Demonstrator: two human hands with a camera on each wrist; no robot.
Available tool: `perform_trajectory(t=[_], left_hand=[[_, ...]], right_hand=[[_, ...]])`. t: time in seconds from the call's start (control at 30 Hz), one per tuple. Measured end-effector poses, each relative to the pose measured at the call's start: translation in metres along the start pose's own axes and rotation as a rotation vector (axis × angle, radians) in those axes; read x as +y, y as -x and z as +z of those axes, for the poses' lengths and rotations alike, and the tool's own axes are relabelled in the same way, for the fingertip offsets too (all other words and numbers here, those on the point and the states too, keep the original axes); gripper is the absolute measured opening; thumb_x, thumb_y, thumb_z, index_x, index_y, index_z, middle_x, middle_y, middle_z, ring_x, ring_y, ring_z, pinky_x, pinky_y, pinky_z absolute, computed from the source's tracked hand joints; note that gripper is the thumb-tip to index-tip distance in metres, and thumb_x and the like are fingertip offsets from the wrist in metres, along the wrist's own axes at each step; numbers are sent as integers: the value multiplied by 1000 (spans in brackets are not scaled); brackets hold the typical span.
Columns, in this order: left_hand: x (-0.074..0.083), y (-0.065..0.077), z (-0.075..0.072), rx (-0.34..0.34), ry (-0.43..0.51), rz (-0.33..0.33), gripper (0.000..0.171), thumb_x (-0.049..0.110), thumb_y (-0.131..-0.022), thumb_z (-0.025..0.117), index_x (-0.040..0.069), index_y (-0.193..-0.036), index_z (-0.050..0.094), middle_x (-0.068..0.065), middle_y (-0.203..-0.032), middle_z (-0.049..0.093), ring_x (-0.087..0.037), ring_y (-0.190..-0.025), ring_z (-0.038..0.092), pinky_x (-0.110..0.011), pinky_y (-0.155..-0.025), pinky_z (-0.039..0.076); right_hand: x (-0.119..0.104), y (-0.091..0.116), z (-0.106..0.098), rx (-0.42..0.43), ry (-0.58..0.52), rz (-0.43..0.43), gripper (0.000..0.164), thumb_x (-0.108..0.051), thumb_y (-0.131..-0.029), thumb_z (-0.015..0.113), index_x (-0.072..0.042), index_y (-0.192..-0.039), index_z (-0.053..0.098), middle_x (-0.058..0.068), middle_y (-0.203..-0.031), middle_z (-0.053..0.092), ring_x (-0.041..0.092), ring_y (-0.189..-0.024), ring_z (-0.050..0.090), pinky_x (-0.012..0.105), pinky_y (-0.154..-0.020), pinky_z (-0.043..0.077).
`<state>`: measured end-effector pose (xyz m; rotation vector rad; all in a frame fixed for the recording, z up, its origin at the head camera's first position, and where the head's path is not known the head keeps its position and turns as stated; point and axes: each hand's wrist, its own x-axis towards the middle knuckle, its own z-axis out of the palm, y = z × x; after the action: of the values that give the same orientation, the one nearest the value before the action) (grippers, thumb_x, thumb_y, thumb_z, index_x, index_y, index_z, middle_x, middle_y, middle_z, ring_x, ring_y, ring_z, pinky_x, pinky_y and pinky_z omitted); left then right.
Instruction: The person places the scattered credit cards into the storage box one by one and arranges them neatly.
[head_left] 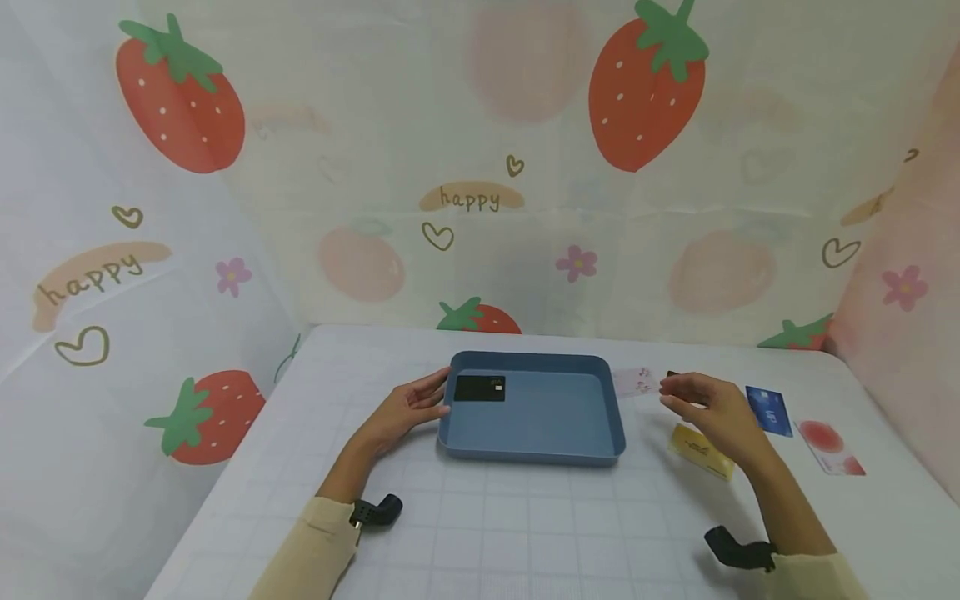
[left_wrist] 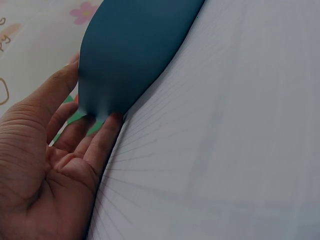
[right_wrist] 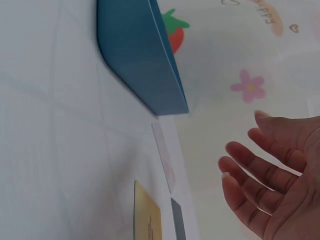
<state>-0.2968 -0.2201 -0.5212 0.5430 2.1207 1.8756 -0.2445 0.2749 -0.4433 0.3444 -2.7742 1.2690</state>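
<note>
A blue tray [head_left: 536, 433] lies on the table, a black card [head_left: 478, 389] inside it at the back left. Against the tray's left end, my left hand [head_left: 405, 417] touches the outer wall [left_wrist: 120, 55] with its thumb and fingers. My right hand [head_left: 708, 412] hovers to the right of the tray, fingers loosely bent and nothing held. Below and around it lie a yellow card [head_left: 702, 451], a pale pink patterned card [head_left: 633, 382] and a dark card [right_wrist: 178, 220], mostly hidden by the hand in the head view.
Farther right on the table [head_left: 480, 533] lie a blue card [head_left: 769, 411] and a white card with red circles [head_left: 831, 447]. A strawberry-printed cloth [head_left: 525, 142] hangs behind the table and on both sides.
</note>
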Motion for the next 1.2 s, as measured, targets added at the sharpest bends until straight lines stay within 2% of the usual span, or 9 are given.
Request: perform_trajectory(t=[0.2, 0.5, 0.6, 0.97, 1.2], left_hand=[[1, 0, 0, -4, 1, -4, 73, 14, -95, 73, 12, -159, 36, -2, -163, 34, -22, -147, 36, -26, -109, 41], [0, 2, 0, -18, 19, 13, 73, 11, -95, 72, 11, -159, 35, -5, -164, 31, -25, -148, 34, -26, -109, 42], [0, 1, 0, -15, 22, 13, 73, 11, -95, 72, 11, -159, 36, -5, -164, 32, -25, -148, 35, -26, -109, 42], [-2, 1, -1, -9, -3, 9, 73, 11, -96, 72, 10, -159, 35, -4, -163, 33, -23, -147, 37, -26, -109, 42], [1, 1, 0, -9, 1, 16, 72, 10, -96, 72, 12, -159, 36, -4, -163, 33, -23, -147, 37, -26, -109, 42]], right_hand=[[6, 8, -7, 14, 29, 8, 39, -33, -100, 67, -1, -122, 68, 15, -116, 72, 35, -110, 67, 19, -79, 52], [15, 16, -15, 11, 79, 26, 42, -36, -99, 67, -1, -123, 67, 15, -117, 72, 34, -110, 66, 41, -88, 51], [17, 18, -16, 16, 86, 35, 41, -34, -98, 69, 0, -122, 68, 16, -118, 72, 36, -109, 67, 44, -90, 51], [27, 18, -19, -13, 84, 70, 39, -27, -96, 73, 1, -122, 68, 18, -118, 71, 36, -107, 67, 35, -85, 51], [34, 20, -21, -37, 66, 54, 38, -21, -94, 75, 5, -120, 68, 19, -113, 73, 27, -97, 70, 20, -75, 54]])
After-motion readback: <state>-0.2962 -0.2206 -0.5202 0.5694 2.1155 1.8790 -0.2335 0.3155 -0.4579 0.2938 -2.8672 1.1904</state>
